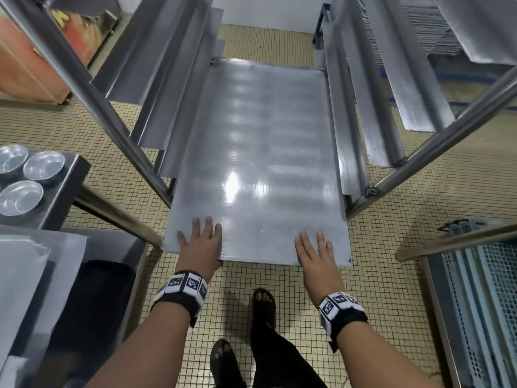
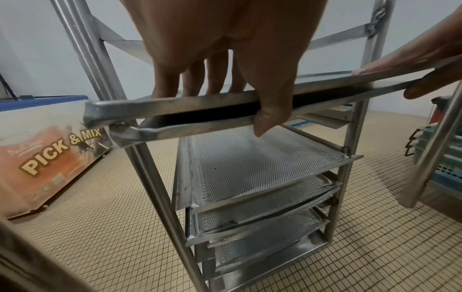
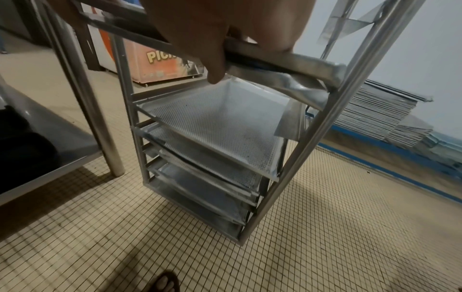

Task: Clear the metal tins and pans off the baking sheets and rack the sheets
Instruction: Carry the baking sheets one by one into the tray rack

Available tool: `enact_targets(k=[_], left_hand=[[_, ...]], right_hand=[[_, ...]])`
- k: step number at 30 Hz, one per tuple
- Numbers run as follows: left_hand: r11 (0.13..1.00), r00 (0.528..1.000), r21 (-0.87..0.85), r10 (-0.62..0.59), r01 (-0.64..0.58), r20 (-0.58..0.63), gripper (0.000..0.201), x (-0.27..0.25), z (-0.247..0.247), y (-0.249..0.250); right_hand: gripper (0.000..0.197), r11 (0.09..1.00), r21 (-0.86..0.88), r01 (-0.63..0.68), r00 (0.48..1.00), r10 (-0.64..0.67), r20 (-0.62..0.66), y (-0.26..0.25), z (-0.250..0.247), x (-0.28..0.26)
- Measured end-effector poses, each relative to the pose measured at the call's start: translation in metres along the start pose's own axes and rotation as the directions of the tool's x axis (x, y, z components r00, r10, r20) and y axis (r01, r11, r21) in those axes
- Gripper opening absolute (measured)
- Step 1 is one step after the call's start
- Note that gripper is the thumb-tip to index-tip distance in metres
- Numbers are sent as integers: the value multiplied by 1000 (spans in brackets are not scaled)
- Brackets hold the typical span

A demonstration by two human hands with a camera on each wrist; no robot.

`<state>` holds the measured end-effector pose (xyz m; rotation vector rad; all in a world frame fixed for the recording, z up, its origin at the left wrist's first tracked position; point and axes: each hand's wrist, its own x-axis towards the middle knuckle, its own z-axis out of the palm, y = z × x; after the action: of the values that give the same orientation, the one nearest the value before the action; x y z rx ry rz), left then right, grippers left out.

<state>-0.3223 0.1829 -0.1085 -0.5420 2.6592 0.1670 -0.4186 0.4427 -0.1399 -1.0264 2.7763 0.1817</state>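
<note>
Bare metal under both my hands: my left hand (image 1: 202, 242) and right hand (image 1: 314, 252) each clamp the near edge of the baking sheet (image 1: 260, 163), fingers flat on top, thumbs hooked beneath. The sheet lies partway in the rack (image 1: 397, 166), on its side runners. Perforated trays (image 2: 255, 164) sit lower down. Round tins (image 1: 28, 177) rest on the surface (image 1: 70, 175) at left.

Baking sheet (image 1: 257, 163) lying partway in the rack (image 1: 436, 147), on its side runners, above perforated trays (image 2: 252, 164). Left hand (image 1: 200, 245) and right hand (image 1: 314, 257) on its near edge. Tins (image 1: 21, 197) on bench (image 1: 60, 191), left.
</note>
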Motion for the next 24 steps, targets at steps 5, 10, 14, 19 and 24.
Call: enact_targets(k=[5, 10, 14, 19, 24], left_hand=[[1000, 1000, -28, 6, -6, -2, 91, 36, -17, -1], [998, 1000, -61, -1, 1, -9, 92, 70, -34, -4], [999, 1000, -42, -6, 5, -23, 94, 94, -44, -4], [999, 999, -53, -14, 13, -36, 96, 120, -53, -4], [999, 998, -53, -14, 12, -54, 96, 142, -60, -5]], right_hand=[[104, 997, 78, 18, 997, -24, 79, 11, -17, 38], [106, 997, 78, 16, 998, -21, 67, 22, -22, 74], [105, 997, 73, 29, 997, -33, 65, 30, -27, 98], [103, 997, 65, 40, 994, -47, 102, 39, -34, 125], [102, 997, 57, 55, 996, -59, 73, 47, -33, 145]])
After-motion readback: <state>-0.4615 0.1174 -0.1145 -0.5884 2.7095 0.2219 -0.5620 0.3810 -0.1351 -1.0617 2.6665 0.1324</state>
